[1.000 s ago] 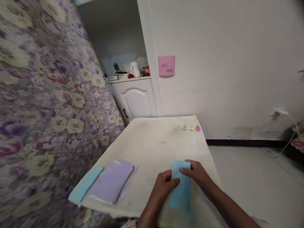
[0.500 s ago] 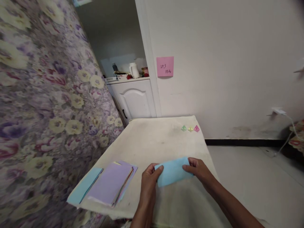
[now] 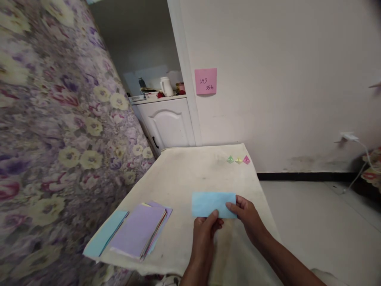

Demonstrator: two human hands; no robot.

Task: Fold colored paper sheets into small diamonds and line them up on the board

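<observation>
A light-blue rectangle of paper, longer than it is tall, is held up over the near part of the table. My left hand pinches its lower edge near the middle, thumb on the front face. At the right end, my right hand grips the paper between thumb and fingers. The fingers behind the sheet are partly hidden. To the left lies a stack of coloured paper with a purple sheet on top. Beside that stack is a blue sheet.
Three small folded paper pieces, green, yellow and pink, sit at the table's far right corner. The cream tablecloth reaches the wall. A floral curtain hangs at left, and a pink note is on the wall.
My left hand has shifted from the paper's left end to the middle of its lower edge. The paper has turned from tilted to nearly level. My right hand keeps its hold.
</observation>
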